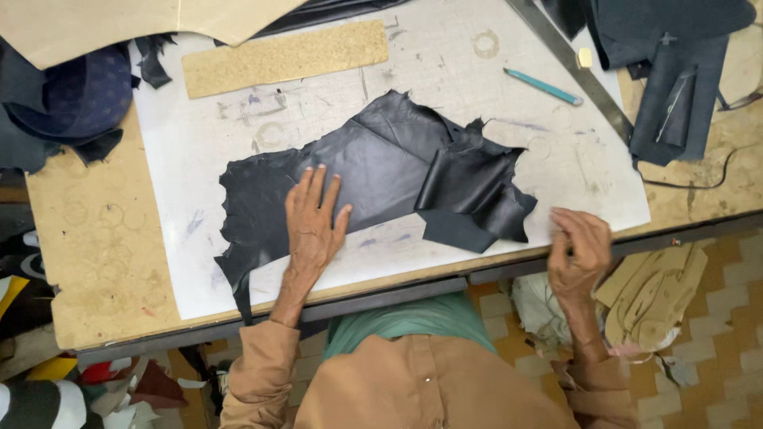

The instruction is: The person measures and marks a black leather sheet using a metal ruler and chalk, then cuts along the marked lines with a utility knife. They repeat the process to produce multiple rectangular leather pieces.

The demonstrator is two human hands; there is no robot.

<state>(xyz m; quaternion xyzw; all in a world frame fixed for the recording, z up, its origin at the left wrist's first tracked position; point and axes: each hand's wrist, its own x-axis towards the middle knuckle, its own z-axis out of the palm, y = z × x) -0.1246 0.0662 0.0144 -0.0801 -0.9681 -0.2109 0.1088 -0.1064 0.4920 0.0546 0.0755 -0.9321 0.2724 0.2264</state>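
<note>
A large ragged piece of black leather (373, 163) lies on a white cutting board (445, 71), its right part folded over itself. My left hand (314, 222) rests flat on the leather's left half, fingers spread. My right hand (579, 253) hovers at the table's front edge, right of the leather, fingers curled loosely; I cannot tell whether it holds anything small.
A cork strip (286, 57) and tan pattern pieces (119, 24) lie at the back. A teal pen-like tool (544, 86) and a metal ruler (572, 63) sit at the right, with dark leather pieces (675, 71) beyond. Scraps lie on the tiled floor (715, 334).
</note>
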